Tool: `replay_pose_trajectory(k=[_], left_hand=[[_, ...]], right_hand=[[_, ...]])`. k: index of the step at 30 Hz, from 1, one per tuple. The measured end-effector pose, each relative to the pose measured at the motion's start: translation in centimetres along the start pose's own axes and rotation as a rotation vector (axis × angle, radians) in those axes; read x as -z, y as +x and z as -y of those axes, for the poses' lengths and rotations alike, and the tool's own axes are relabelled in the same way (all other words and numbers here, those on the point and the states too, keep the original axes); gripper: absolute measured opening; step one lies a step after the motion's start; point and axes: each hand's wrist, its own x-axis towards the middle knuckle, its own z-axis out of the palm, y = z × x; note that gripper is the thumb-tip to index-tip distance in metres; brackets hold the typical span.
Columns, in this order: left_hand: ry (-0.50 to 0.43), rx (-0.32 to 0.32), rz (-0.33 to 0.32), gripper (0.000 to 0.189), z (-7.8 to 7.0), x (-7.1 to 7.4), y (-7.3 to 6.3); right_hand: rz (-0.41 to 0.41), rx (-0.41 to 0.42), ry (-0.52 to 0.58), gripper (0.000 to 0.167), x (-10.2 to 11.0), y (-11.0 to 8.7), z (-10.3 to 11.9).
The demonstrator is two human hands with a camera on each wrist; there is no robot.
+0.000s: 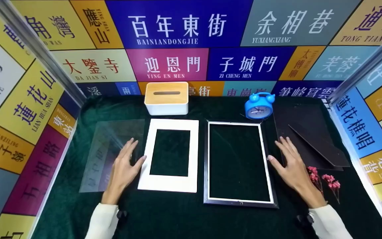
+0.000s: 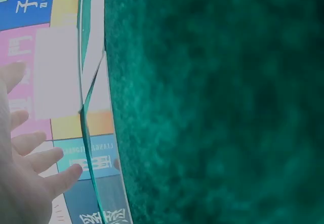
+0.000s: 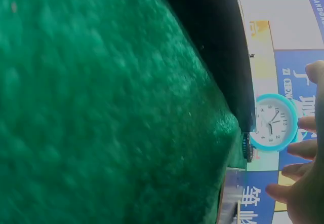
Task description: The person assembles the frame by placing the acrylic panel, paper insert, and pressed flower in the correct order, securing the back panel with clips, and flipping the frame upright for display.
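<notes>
My left hand [image 1: 124, 167] is spread with relaxed fingers over the right part of a clear sheet [image 1: 95, 159], its thumb near the left edge of a white photo mat [image 1: 167, 183]. Right of the mat lies a dark picture frame [image 1: 207, 166] with a white inner edge. My right hand [image 1: 290, 166] is just right of that frame, thumb by its right side, fingers extended toward a black backing board [image 1: 305, 122] with its easel stand [image 1: 323, 149] angled out. Neither hand holds anything. In the wrist views, the fingers of the left hand [image 2: 30, 173] and right hand [image 3: 306, 168] are apart.
A white tissue box [image 1: 166, 109] with a wooden lid stands at the back, behind the mat. A blue alarm clock [image 1: 259, 106] is behind the frame. Pink dried flowers [image 1: 332, 182] lie beside my right wrist. Printed panels [image 1: 177, 25] wall in the green cloth [image 1: 177, 215].
</notes>
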Motion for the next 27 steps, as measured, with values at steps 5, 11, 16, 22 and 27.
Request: replay_pose_trajectory(k=[5,11,16,22,27], left_hand=[[-0.108,0.011,-0.036,0.059,0.1,0.0,-0.2],[-0.174,0.041,-0.099,0.053,0.8,0.3,-0.7],[-0.131,0.008,-0.181,0.044,2.1,0.4,-1.3],[0.032,-0.145,-0.225,0.040,3.9,0.5,-1.9],[0.122,-0.208,-0.221,0.040,4.8,0.8,-2.3]], right_hand=[[-0.055,0.062,0.044,0.057,-0.8,-0.4,0.2],[-0.060,0.051,0.099,0.054,-1.5,-1.0,0.5],[-0.054,-0.022,0.182,0.051,-1.9,-1.4,0.8],[-0.066,-0.111,0.304,0.052,-2.6,-1.8,0.5],[-0.057,-0.179,0.349,0.051,-2.9,-2.1,0.4]])
